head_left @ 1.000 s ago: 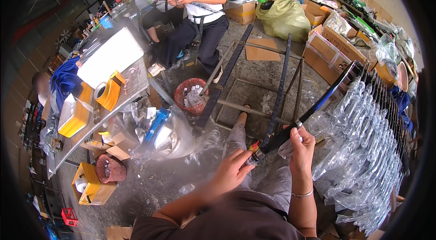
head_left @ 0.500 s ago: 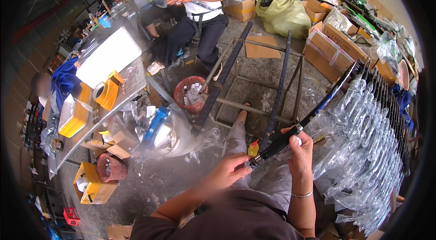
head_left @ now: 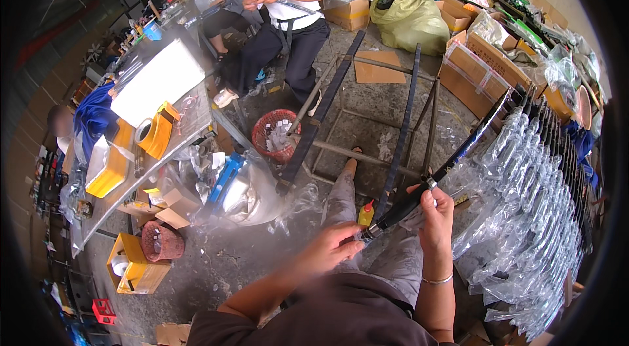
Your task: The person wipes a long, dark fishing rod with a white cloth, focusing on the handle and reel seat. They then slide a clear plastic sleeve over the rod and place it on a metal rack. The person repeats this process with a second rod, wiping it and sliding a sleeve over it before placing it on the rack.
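Observation:
A fishing rod [head_left: 403, 207] with a black handle and a blue shaft slants across my lap, its far end rising to the right. My right hand [head_left: 435, 218] is closed around the handle near the reel seat, thumb on top, with a bit of clear plastic beside it. At the butt end, my left hand [head_left: 335, 243] pinches the cap between thumb and fingers. Just beyond the butt, a small yellow bottle [head_left: 365, 213] with a red top stands by my leg. Several rods in clear plastic sleeves [head_left: 524, 215] lean in a row to my right.
A metal frame with padded black bars [head_left: 396, 143] stands ahead. On the left is a table [head_left: 187, 126] with tape rolls [head_left: 154, 136]. A red basket [head_left: 270, 124], a plastic bag [head_left: 252, 195] and cartons [head_left: 481, 71] lie about. Two people sit at far left, one holding a rod.
My right hand and the rod have shifted very slightly to the right. My left hand stays at the butt end, almost unmoved.

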### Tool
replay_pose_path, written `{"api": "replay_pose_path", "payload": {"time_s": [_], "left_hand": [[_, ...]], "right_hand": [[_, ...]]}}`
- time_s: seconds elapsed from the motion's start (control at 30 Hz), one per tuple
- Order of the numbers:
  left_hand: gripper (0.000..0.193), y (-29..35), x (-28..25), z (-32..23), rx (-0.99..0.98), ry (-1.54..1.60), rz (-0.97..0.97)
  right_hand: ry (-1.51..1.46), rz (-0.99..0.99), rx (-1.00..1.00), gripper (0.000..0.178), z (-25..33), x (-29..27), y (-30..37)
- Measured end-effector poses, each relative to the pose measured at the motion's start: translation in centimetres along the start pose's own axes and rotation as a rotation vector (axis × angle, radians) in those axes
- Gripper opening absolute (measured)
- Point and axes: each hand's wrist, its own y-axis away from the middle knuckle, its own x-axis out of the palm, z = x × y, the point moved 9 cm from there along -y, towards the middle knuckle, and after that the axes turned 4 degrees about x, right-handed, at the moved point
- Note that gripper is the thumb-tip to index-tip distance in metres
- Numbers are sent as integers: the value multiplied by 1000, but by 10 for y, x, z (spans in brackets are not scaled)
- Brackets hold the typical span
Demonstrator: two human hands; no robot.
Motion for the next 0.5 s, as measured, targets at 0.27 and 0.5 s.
{"api": "replay_pose_path", "payload": {"time_s": [0.27, 0.5], "left_hand": [[33, 3, 7, 11, -136, 294, 60], [31, 3, 5, 1, -111, 288, 78]], "right_hand": [[-48, 119, 45, 46, 7, 18, 11], [-41, 19, 7, 48, 11, 18, 12]]}}
